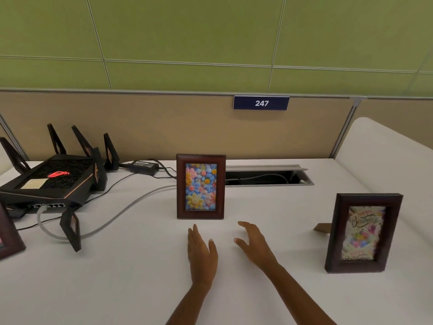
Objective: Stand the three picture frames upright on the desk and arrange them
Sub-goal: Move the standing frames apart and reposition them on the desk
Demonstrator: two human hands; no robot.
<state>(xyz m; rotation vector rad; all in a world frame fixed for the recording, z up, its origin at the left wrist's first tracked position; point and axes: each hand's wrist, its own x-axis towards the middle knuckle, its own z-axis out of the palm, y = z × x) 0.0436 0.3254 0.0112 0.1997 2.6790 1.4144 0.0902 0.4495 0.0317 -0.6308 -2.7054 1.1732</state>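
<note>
I see both grips empty, fingers spread: my left hand point(201, 256) and right hand point(255, 245) hover just before the upright flower frame point(200, 186). The birthday frame point(362, 233) stands well right on the bench point(140, 277); a third frame point(8, 233) shows at the left edge.

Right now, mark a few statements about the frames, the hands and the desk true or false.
1. The flower frame stands upright. True.
2. The left hand grips the flower frame. False: both it and the right hand are open and hold nothing.
3. The birthday frame lies flat. False: it stands on the desk.
4. The router sits left of the flower frame. True.
5. The wall plate reads 742. False: 247.
</note>
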